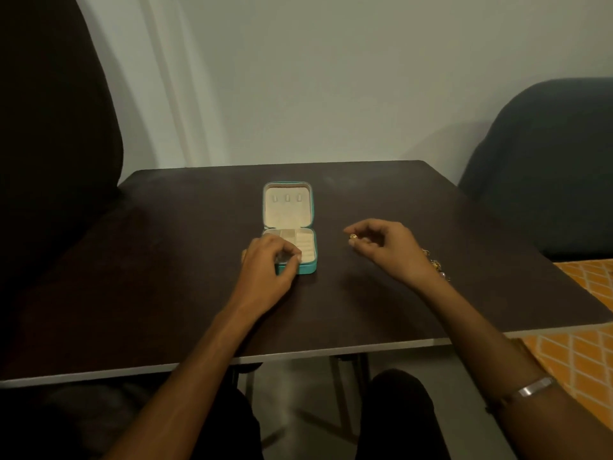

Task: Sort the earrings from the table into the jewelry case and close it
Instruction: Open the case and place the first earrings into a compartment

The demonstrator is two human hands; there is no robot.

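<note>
On dark table (166,260), head view — teal jewelry case (310,260) lies open, lid flat toward wall, beige lining showing. Left hand (270,260) rests on case's near-left corner, fingers curled over rim. Right hand (384,247) hovers right of case, fingertips pinching small gold earring (352,238) — more gold jewelry (436,263) behind wrist.

- The dark table (166,277) lies bare across the left and lower middle of the frame, giving wide passage there.
- At centre, the open jewelry case (288,210) stands in the way, its lid laid flat toward the wall.
- The left hand (270,263) covers the case's near left corner.
- The right hand (386,247) hangs right of the case, a bare gap between them.
- Loose jewelry (438,265) lies just behind the right wrist.
</note>
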